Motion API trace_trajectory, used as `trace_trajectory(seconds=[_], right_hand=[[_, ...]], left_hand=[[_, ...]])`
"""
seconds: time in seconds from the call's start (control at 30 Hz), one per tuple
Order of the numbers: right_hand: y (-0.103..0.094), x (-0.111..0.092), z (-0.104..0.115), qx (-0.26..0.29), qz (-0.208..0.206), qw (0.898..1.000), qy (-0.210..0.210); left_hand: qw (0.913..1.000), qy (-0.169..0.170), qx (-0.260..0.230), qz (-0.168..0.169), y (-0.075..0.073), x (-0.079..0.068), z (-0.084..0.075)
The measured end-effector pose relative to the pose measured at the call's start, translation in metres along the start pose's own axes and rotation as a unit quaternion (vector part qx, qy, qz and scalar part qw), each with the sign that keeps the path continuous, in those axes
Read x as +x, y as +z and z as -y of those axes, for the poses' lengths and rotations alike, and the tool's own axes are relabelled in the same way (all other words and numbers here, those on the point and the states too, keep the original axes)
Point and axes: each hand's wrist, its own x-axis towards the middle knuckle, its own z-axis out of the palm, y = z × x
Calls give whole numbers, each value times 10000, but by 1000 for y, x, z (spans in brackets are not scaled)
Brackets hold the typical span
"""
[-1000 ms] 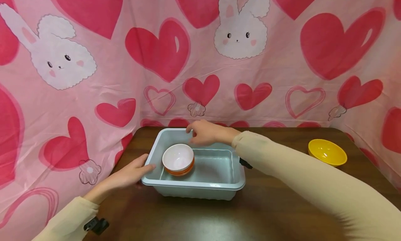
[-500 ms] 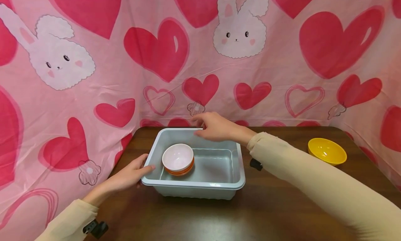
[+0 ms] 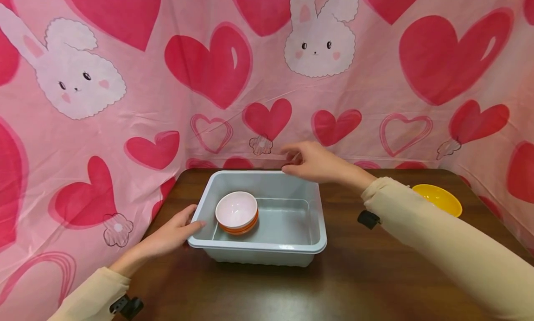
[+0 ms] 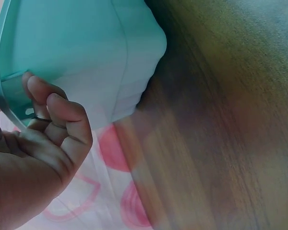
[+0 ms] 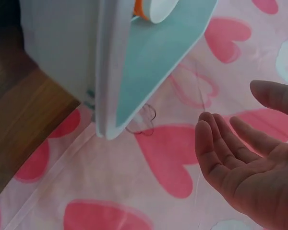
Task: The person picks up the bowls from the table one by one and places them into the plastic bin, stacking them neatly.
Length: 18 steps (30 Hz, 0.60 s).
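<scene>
A grey-blue plastic basin [image 3: 258, 246] stands on the table. My left hand [image 3: 174, 229] grips its left rim, the thumb over the edge and the fingers [image 4: 69, 117] curled beneath it in the left wrist view. Inside the basin, toward the left, a white bowl [image 3: 237, 209] sits stacked on orange bowlware [image 3: 241, 230]; how many pieces lie under it I cannot tell. Above the basin's back right corner hovers my right hand [image 3: 314, 162], holding nothing. Its fingers are loosely bent and apart from the rim, as the right wrist view [image 5: 249, 163] also shows.
A yellow bowl [image 3: 442, 201] stands at the right of the brown wooden table [image 3: 354, 265], partly covered by the right sleeve [image 3: 421, 233]. Pink cloth [image 3: 233, 140] with hearts and rabbits hangs behind the table and along its sides.
My right hand has risen out of the basin's back area and moved right, its sleeve now overlapping the yellow bowl. The left hand, basin and stacked bowls look unmoved.
</scene>
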Motion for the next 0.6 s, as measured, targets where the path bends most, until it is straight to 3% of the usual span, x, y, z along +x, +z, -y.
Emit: trace_trajectory(seconds=[0.23,0.6], right_hand=[[-10,-15,-11,-20,-309,9994,132],[-18,-38,-27,68,-383,9992,119]], left_hand=[[10000,71,58,-33,0,1,-1],[9998,179,86,-57,-1,1,0]])
